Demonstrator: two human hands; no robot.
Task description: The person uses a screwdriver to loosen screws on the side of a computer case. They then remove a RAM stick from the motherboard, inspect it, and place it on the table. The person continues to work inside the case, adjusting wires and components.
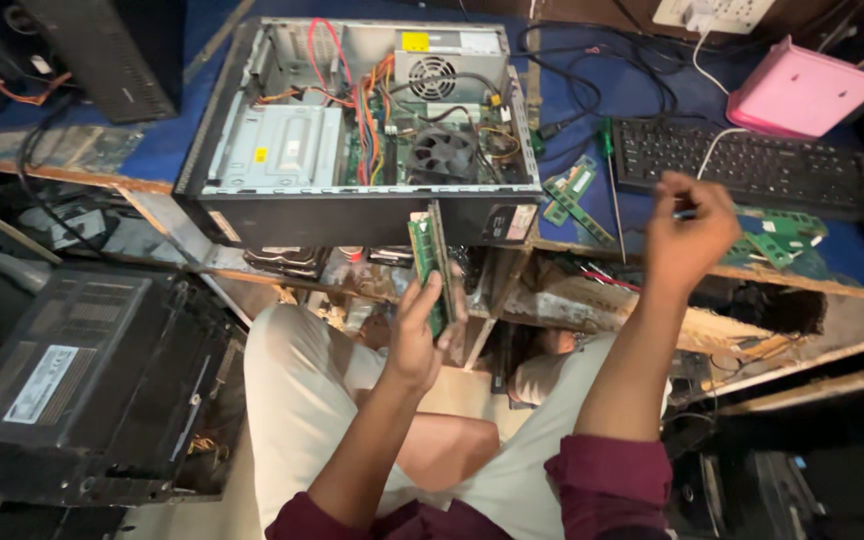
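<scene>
Left hand (414, 335) clasps two green memory modules (430, 262) upright before the open computer case (352, 130); right hand (690, 232), grip clenched, hovers above the desk (652, 100) near the keyboard (737, 160).

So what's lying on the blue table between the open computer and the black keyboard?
In the head view, between the open computer case and the keyboard lie green memory sticks, a green-handled screwdriver and some black cables.

Even, fairly bright light from above on the blue bench top (642, 85); dim under it, shelves and corners nearly black. Right hand (690, 232) motion-blurred; left hand (417, 335) sharper. Wide-angle bend at frame edges. Mild glare on pink box (802, 90).
</scene>
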